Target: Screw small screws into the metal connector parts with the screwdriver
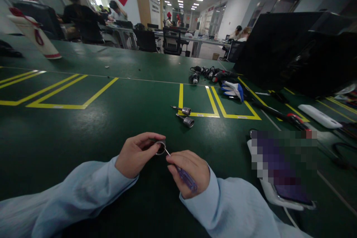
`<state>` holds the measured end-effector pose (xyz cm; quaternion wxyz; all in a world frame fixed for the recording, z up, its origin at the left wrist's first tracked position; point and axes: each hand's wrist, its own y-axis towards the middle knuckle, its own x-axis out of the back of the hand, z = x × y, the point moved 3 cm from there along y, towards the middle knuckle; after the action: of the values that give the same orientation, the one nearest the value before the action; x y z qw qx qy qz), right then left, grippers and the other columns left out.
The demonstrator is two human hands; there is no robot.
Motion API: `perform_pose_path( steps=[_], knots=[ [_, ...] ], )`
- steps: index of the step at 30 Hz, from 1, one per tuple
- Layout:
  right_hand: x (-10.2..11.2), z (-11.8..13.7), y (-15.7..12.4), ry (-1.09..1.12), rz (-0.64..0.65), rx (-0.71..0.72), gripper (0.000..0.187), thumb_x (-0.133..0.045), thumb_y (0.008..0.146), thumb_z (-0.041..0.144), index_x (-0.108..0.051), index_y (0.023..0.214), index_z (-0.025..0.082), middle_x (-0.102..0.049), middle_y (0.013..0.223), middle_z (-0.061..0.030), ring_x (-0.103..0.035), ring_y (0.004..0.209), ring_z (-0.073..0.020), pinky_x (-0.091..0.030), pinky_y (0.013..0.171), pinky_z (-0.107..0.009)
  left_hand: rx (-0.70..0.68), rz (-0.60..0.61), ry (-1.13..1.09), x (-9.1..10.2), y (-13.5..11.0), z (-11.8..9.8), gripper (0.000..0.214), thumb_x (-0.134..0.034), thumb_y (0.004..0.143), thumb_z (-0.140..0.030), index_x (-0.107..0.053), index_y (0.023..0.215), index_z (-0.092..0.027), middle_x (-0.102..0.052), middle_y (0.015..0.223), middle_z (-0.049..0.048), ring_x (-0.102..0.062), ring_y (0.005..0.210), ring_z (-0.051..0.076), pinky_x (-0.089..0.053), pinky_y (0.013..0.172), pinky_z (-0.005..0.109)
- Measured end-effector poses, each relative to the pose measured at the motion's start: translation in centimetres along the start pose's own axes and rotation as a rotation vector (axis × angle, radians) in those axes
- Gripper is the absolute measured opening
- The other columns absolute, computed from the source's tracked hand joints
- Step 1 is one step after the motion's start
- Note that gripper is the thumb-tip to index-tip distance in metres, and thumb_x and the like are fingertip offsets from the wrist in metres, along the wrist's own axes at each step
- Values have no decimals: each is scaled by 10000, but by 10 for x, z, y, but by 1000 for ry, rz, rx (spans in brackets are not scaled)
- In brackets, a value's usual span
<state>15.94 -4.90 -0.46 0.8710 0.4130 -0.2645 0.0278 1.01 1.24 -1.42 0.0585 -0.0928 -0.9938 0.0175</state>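
My left hand (138,153) gripped a hollow, round metal piece (162,151); my right hand (192,169), a translucent purple-handled screwdriver (186,179) — thin shaft at the rim. Beyond, on glossy green tabletop (134,104), lay two silvery, stemmed metal cylinders (189,121) by yellow tape (181,95) — labels (242,117) illegible.

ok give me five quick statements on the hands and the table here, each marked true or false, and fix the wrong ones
1. The right hand holds a screwdriver with a purple handle. True.
2. The left hand lies flat on the table. False: its fingers hold a metal ring-shaped part.
3. Two thin-tipped metal pieces lie beyond the hands. True.
4. The blue-and-white item lies to the left of the left hand. False: it is beyond and right of both hands.
5. Yellow lines mark the green table. True.
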Motion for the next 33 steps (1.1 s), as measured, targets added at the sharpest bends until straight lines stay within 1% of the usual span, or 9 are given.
perform_pose_path(
  steps=[3,5,8,10,12,16,19,22,33],
  knots=[
    [3,1,0,61,-25,-30,153,-516,759,126,-604,884,121,-681,811,-100,-627,747,-150,-507,693,-257,3,11,3,0,1,0,225,-645,613,-213,-650,826,-140,-709,798,52,-665,723,182,-546,691,300],
    [9,1,1,140,-61,-126,120,-509,763,146,-620,803,132,-677,735,-81,-623,686,-142,-499,660,-261,1,15,8,1,2,1,229,-648,618,-211,-646,835,-139,-705,844,58,-662,759,186,-542,716,307],
    [17,-8,1,318,-62,-466,224,-483,790,243,-585,615,148,-590,508,-22,-560,474,-107,-454,496,-228,-14,17,11,3,6,4,244,-659,623,-209,-640,855,-137,-697,882,63,-654,804,193,-529,771,334],
    [17,-16,-1,437,34,-714,276,-487,782,287,-543,548,151,-509,406,16,-492,362,-80,-389,396,-192,-18,28,8,4,7,6,258,-658,633,-211,-635,880,-139,-693,899,65,-649,823,197,-520,799,354],
    [14,-21,-3,482,138,-832,268,-501,756,274,-523,519,149,-470,369,35,-453,320,-63,-343,357,-168,-14,38,2,4,8,7,269,-657,639,-213,-630,896,-141,-687,929,67,-645,845,203,-514,815,369],
    [11,-21,-1,417,244,-705,254,-500,721,210,-511,475,150,-461,377,39,-434,322,-50,-310,346,-154,-7,40,1,4,7,7,276,-665,638,-219,-628,900,-140,-682,947,73,-641,861,208,-506,829,375],
    [12,-19,0,368,231,-623,267,-491,732,205,-499,470,153,-460,383,39,-427,326,-48,-313,350,-156,-2,43,3,4,6,7,270,-672,638,-230,-633,890,-144,-684,941,73,-644,846,204,-511,813,363],
    [13,-19,-1,316,218,-600,270,-490,743,217,-495,480,156,-463,386,36,-423,339,-52,-319,361,-163,10,35,0,3,6,6,273,-685,621,-239,-641,874,-144,-684,946,76,-645,839,206,-516,796,354],
    [5,-16,-5,310,319,-538,261,-486,744,232,-485,492,162,-453,406,34,-430,369,-66,-302,388,-185,21,26,-45,1,5,3,257,-684,609,-208,-644,852,-133,-688,923,75,-647,828,204,-506,816,372]
  ],
)
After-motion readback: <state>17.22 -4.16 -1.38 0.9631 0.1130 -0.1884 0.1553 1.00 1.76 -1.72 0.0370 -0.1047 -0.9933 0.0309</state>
